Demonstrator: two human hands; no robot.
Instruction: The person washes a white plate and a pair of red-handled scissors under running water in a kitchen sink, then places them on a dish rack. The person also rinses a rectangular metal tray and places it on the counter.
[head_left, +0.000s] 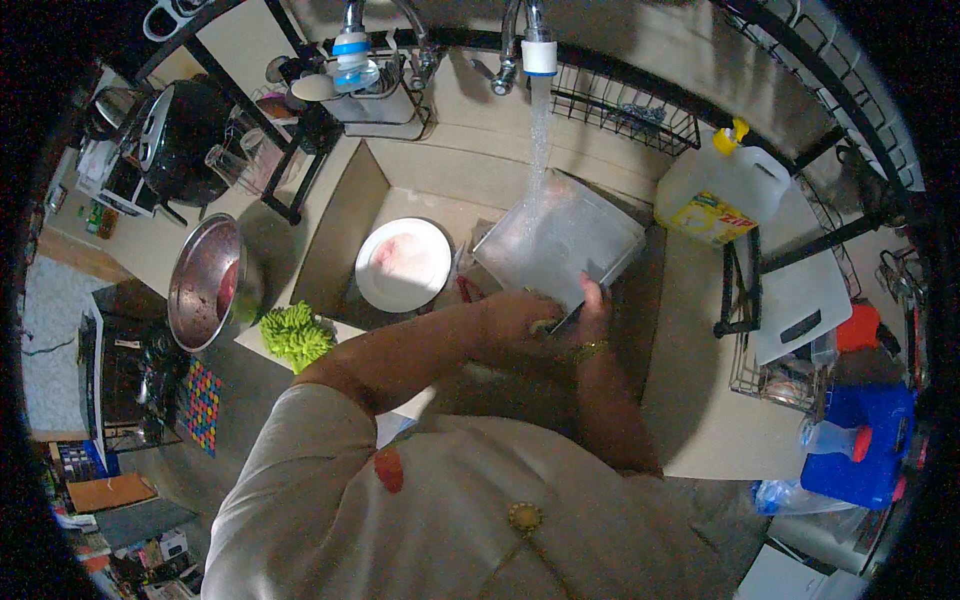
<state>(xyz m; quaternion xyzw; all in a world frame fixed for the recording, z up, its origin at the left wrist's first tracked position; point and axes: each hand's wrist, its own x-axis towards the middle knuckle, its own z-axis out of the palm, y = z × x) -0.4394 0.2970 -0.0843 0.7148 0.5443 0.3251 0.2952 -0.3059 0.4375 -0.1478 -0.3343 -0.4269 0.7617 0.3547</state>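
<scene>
A translucent plastic container (574, 225) is tilted in the sink (337, 225), beneath a running stream of water. My right hand (594, 304) grips its near right edge, the thumb lying on top. At the container's near edge, my left hand (529, 319) is curled, with bits of a small yellow-green item (541, 326), possibly a sponge, showing at its fingers; most of that item is hidden. A white plate (403, 266) with a pinkish wet patch rests in the basin to the left. Between plate and container, red handles (470, 289) show, partly covered by my left forearm.
The water falls from a white-tipped faucet (538, 58). Left of the sink are a steel bowl (202, 292) with reddish residue and a green chenille cloth (296, 337). A large jug (720, 191) with a yellow cap and a white cutting board (802, 300) stand right.
</scene>
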